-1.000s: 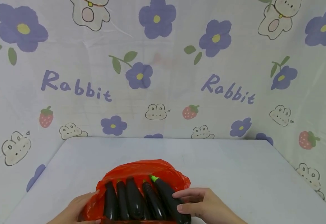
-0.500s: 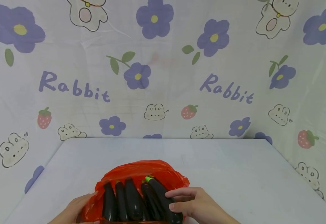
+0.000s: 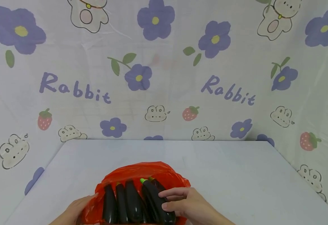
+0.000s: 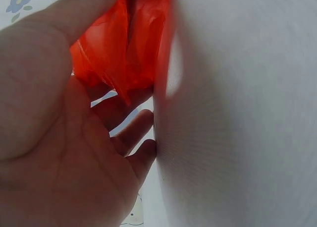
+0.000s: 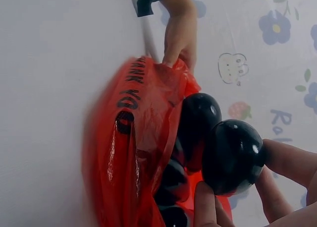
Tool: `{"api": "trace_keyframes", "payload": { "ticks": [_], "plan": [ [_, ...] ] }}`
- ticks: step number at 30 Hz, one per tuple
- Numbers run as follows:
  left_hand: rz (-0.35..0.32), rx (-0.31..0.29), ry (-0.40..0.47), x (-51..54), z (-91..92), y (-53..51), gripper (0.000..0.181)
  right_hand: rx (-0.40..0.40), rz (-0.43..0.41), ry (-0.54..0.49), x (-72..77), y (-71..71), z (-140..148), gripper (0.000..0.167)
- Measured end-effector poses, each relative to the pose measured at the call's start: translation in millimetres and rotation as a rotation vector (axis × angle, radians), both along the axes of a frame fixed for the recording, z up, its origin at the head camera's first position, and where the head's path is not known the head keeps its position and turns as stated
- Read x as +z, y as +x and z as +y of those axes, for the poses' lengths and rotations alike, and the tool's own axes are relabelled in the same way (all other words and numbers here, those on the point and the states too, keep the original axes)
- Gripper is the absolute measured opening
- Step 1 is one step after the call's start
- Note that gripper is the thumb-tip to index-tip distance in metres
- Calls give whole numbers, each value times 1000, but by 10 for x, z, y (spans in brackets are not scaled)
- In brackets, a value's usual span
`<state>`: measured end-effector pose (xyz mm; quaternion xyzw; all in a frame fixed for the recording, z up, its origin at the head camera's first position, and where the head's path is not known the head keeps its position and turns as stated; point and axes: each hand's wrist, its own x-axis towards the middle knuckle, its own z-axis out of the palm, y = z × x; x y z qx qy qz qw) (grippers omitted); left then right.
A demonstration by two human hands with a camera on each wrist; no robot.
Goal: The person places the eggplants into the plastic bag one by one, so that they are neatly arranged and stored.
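A red plastic bag (image 3: pixel 149 168) lies open near the table's front edge, with several dark eggplants side by side in its mouth. At the bag's left side, my left hand (image 3: pixel 75 211) holds the plastic between thumb and fingers; the left wrist view has the red film (image 4: pixel 143 53) there, some fingertips touching the white tabletop. My right hand (image 3: pixel 190 204) grips the lower end of a glossy eggplant (image 3: pixel 152 193) with a bright green stem, which lies over the others. Up close, thumb and fingers pinch that eggplant's round end (image 5: pixel 233 155).
A white tabletop (image 3: pixel 237 175) extends behind and to both sides of the bag. A patterned cloth (image 3: pixel 164 93) with flowers and rabbits hangs behind it. Black lettering (image 5: pixel 131 95) marks the bag's side.
My right hand has shifted left with the green-stemmed eggplant, over the ones in the bag. An eggplant to its right now shows behind it. My left hand stays at the bag's side.
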<state>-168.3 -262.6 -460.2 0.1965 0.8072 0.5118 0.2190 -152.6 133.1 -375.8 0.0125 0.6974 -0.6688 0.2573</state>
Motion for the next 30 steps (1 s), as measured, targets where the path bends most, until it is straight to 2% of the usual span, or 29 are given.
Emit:
{"api": "trace_keyframes", "payload": {
  "ticks": [6, 12, 20, 25, 30],
  "plan": [
    [3, 10, -5, -13, 7, 1, 93, -5, -4, -53, -7, -15, -81, 35],
    [1, 13, -1, -18, 10, -1, 94, 7, 15, -26, -19, -47, -153, 32],
    [24, 14, -11, -46, -7, -10, 94, 10, 6, -52, -29, -70, -237, 31],
    [11, 22, -7, -47, -6, -1, 95, 0, 9, -37, -61, -85, -264, 32],
    [27, 26, -14, -39, -3, 9, 98, -17, 12, -19, -83, -98, -291, 32]
  ]
}}
